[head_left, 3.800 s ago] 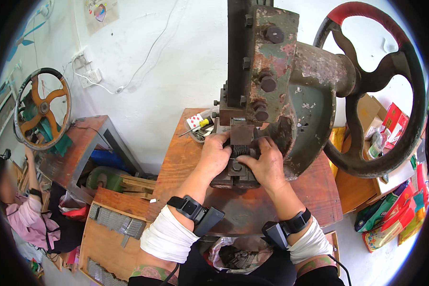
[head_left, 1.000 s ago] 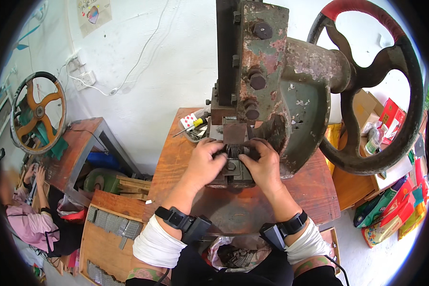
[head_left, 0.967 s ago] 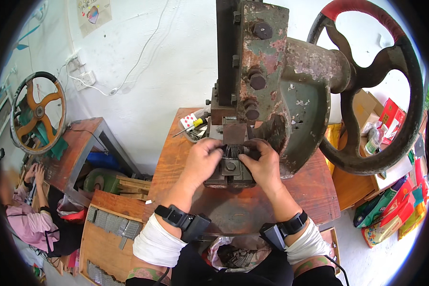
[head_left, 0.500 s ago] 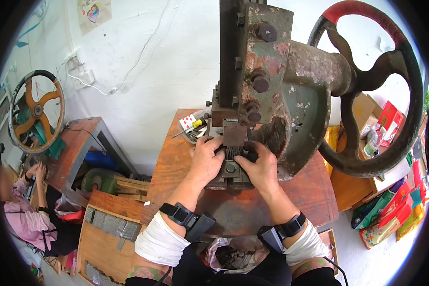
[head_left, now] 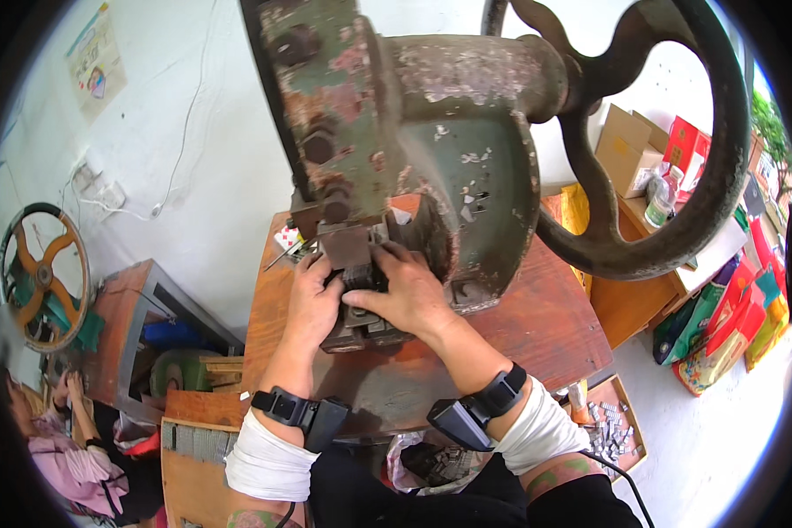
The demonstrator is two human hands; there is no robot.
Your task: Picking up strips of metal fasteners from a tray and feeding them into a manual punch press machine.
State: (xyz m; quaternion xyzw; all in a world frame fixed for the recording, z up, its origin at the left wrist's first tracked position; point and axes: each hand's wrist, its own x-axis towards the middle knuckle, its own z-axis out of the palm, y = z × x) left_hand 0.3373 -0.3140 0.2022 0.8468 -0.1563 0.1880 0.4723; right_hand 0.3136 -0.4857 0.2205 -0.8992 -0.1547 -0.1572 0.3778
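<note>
A heavy green hand press (head_left: pixel 480 163) with flaking paint stands on a reddish wooden table (head_left: pixel 537 330). Below its square ram block (head_left: pixel 345 245), a small dark metal piece (head_left: pixel 357 276) lies between my hands, partly covered by my fingers. My left hand (head_left: pixel 311 297) closes in from the left, its thumb against the piece. From the right, my right hand (head_left: pixel 407 286) has its thumb across the front of the piece and its fingers curled beside the block. The fingertips behind the block are partly hidden. A bolted base plate (head_left: pixel 359 333) sits just in front of my thumbs.
The large handwheel (head_left: pixel 732 114) rises at the right. Small metal parts fill a wooden tray (head_left: pixel 635 431) at lower right and a bag (head_left: pixel 398 459) below the table. At left, another person (head_left: pixel 75 466) sits near a second wheel (head_left: pixel 46 277). Boxes and a bottle (head_left: pixel 663 201) stand far right.
The view has swung right, so press and hands appear farther left and the parts tray shows. My right fingers sit higher beside the block; both hands stay at the metal piece.
</note>
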